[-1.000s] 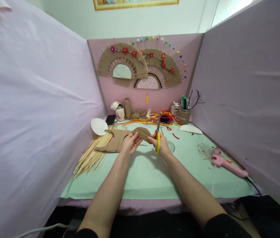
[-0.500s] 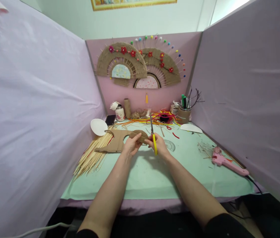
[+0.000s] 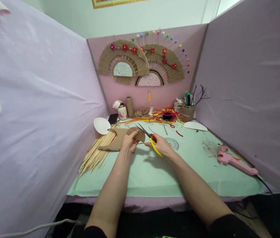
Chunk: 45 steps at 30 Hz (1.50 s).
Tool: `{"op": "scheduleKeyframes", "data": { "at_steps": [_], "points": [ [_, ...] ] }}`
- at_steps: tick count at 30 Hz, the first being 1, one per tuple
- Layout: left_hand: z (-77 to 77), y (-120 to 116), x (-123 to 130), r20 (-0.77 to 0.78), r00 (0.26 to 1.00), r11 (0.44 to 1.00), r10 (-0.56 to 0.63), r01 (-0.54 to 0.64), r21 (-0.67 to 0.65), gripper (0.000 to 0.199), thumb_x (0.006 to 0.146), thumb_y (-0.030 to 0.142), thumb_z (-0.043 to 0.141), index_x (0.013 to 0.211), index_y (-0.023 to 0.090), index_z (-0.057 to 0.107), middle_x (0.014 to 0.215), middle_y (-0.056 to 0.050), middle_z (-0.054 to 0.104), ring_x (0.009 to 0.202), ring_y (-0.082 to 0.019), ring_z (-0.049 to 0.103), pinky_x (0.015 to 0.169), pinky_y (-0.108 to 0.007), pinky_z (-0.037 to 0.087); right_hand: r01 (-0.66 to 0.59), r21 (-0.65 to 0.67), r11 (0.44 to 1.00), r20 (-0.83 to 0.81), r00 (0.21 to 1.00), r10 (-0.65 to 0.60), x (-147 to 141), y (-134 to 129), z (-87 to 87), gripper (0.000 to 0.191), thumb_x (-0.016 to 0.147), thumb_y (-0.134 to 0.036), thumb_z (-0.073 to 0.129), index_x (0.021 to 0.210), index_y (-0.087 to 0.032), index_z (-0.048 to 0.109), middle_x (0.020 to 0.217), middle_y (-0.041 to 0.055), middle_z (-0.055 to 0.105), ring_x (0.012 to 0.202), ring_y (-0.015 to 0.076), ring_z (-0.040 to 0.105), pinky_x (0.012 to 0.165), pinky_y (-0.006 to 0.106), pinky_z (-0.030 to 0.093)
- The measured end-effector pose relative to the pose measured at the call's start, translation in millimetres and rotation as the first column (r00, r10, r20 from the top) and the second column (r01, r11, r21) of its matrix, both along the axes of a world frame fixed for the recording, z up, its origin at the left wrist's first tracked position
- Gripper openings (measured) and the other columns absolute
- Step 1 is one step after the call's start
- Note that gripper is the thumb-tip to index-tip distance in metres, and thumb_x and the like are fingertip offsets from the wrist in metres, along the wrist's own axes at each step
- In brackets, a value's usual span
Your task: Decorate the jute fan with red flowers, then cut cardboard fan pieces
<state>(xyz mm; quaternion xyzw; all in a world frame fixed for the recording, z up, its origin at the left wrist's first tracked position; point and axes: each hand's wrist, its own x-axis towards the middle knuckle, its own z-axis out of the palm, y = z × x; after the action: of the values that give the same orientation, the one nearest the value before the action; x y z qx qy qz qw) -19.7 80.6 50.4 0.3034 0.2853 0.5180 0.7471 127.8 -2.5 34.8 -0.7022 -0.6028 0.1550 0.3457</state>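
Observation:
My left hand (image 3: 129, 141) is closed on a rounded piece of brown cardboard (image 3: 140, 135), thumb on top, held above the table. My right hand (image 3: 161, 145) grips a pair of scissors (image 3: 156, 147) with yellow and red handles. The slightly parted blades point up and left, close to the cardboard's right edge. Behind my left hand lies a larger cardboard sheet (image 3: 115, 138) with curved cut-outs. It rests partly over a spread of thin bamboo sticks (image 3: 92, 155).
A white paper oval (image 3: 102, 126) lies at left. A protractor (image 3: 172, 143) sits right of my right hand, with a pink glue gun (image 3: 236, 161) farther right. Colourful pipe cleaners (image 3: 159, 115), twine and jars line the back. Two decorated fans (image 3: 123, 56) hang on the pink panel.
The scissors have swung from upright to pointing up and left, their blades now parted near the cardboard. My right hand has moved slightly away from the cardboard. The view has shifted a little.

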Motion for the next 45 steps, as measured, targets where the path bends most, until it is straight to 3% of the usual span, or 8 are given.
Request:
{"op": "scheduleKeyframes", "data": {
  "at_steps": [6,18,28,36,45],
  "points": [
    [-0.3,-0.4,0.4,-0.035,0.999,0.999,-0.034,0.034,0.008,0.034,0.056,0.011,0.08,0.084,0.019,0.063,0.074,0.002,0.068,0.07,-0.012,0.063,0.065,-0.023,0.049,0.011,-0.023,1.0,0.052,0.999,-0.01,-1.5,-3.1,2.9,0.04,0.075,-0.058,0.064,0.09,-0.022,0.056,0.085,0.0016,0.065,0.07,0.0161,0.055,0.058,0.025,0.032],
    [-3.6,2.3,-1.0,-0.029,0.997,0.995,-0.073,0.075,0.063,0.029,0.065,0.006,0.076,0.087,0.019,0.063,0.078,0.002,0.07,0.074,-0.011,0.067,0.078,-0.024,0.053,0.065,-0.062,0.996,0.173,0.983,-0.054,-0.5,-7.1,7.9,0.047,0.077,-0.069,0.056,0.086,-0.022,0.06,0.08,0.0042,0.066,0.066,0.0171,0.055,0.054,0.026,0.027],
    [-6.4,6.3,-4.5,-0.054,0.994,0.994,-0.096,0.098,0.042,0.029,0.065,0.007,0.078,0.086,0.019,0.062,0.074,0.001,0.07,0.072,-0.012,0.067,0.074,-0.024,0.054,0.098,-0.088,0.991,0.209,0.975,-0.078,-0.5,-9.3,11.7,0.047,0.076,-0.069,0.057,0.078,-0.023,0.061,0.073,0.0047,0.066,0.064,0.018,0.056,0.053,0.026,0.024],
    [-6.4,5.6,-5.7,-0.058,0.988,0.988,-0.141,0.144,0.058,0.029,0.065,0.005,0.077,0.088,0.017,0.064,0.077,0.001,0.07,0.07,-0.012,0.067,0.076,-0.025,0.054,0.057,-0.064,0.996,0.154,0.987,-0.046,1.4,-8.1,9.8,0.048,0.074,-0.066,0.063,0.093,-0.022,0.061,0.087,0.0048,0.067,0.073,0.0186,0.058,0.057,0.026,0.028],
    [-6.2,4.3,-5.2,-0.064,0.984,0.983,-0.164,0.168,0.072,0.029,0.064,0.006,0.078,0.087,0.019,0.064,0.077,0.002,0.071,0.069,-0.011,0.066,0.074,-0.024,0.054,0.084,-0.089,0.992,0.184,0.981,-0.067,2.0,-8.6,10.7,0.044,0.074,-0.066,0.062,0.083,-0.023,0.06,0.078,0.0043,0.066,0.069,0.0192,0.058,0.054,0.026,0.026]
  ]
}}
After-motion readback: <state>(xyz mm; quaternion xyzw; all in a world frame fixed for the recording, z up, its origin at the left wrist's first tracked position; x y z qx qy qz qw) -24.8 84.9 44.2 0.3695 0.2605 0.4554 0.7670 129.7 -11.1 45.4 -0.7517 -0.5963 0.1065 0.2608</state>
